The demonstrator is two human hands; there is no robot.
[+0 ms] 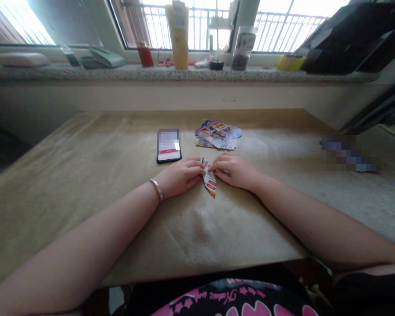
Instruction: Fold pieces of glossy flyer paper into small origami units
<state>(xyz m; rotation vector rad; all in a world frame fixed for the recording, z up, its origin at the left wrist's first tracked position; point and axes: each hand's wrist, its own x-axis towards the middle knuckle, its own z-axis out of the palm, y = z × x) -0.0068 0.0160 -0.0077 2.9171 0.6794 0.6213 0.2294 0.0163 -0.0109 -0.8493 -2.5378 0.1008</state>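
A small folded piece of printed paper, white with red and orange print and pointed at its lower end, lies on the table between my hands. My left hand, with a silver bangle at the wrist, has its fingertips closed on the paper's left edge. From the other side, my right hand pinches the right edge with bent fingers. The fingertips cover part of the paper's upper half. Just beyond my left hand lies a phone with its screen lit.
A pile of colourful printed leaflets rests behind my hands on the table. Far right is a blurred printed item. Along the granite windowsill stand a yellow bottle, a red container and a clear jar.
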